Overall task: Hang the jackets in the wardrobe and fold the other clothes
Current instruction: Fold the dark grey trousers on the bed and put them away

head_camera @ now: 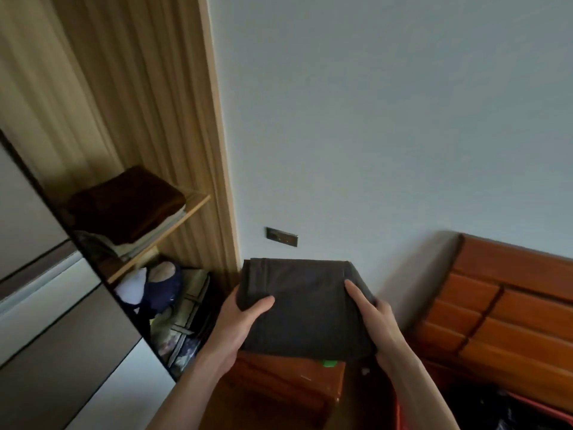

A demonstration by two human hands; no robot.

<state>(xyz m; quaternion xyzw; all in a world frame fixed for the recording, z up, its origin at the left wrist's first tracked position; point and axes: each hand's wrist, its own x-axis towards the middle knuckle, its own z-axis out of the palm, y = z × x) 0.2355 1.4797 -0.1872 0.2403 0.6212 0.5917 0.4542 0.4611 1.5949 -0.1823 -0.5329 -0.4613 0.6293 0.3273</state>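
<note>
Both hands, left hand [245, 318] and right hand [373, 318], grip a folded dark garment [305, 308] by its sides, held up beside the wardrobe [173, 119]. Keep it level and slide it flat onto the shelf [186, 212].

No text, label, brand, number or sign can be read in this view. The folded dark garment [305, 308] shows a plain surface with no print and no tag. The dark wall plate [282, 236] has no marking that can be made out. The folded clothes on the wardrobe shelf [161, 232] and the patterned bag [183, 318] below it are too blurred to show any letters. The small green thing [329, 363] at the garment's near edge is too small to tell.
</note>
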